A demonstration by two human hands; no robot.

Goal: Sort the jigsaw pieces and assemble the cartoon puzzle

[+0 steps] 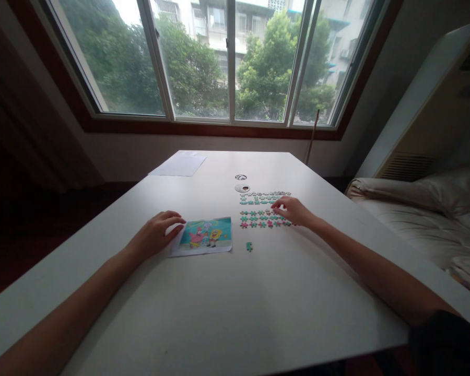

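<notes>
My left hand (160, 230) rests at the left edge of a printed picture sheet (219, 230) showing cartoon characters on a teal ground. Its thumb and fingers are apart, with the fingertips touching the paper's edge. Over the rows of small jigsaw pieces (254, 213) is my right hand (292, 210), thumb and forefinger drawn close together at a puzzle piece, which the fingertips partly hide. Some pieces in the rows lie behind this hand. Nearer to me, right of the sheet's lower corner, lie green-and-yellow puzzle pieces (249, 246) that look joined.
Two round inserts, the nearer a cable-hole cover (242, 188), sit in the white table (203, 303) beyond the rows. White paper (180, 164) lies at the far left corner. A cushioned seat (423, 214) stands right of the table, and a window (231, 62) is behind.
</notes>
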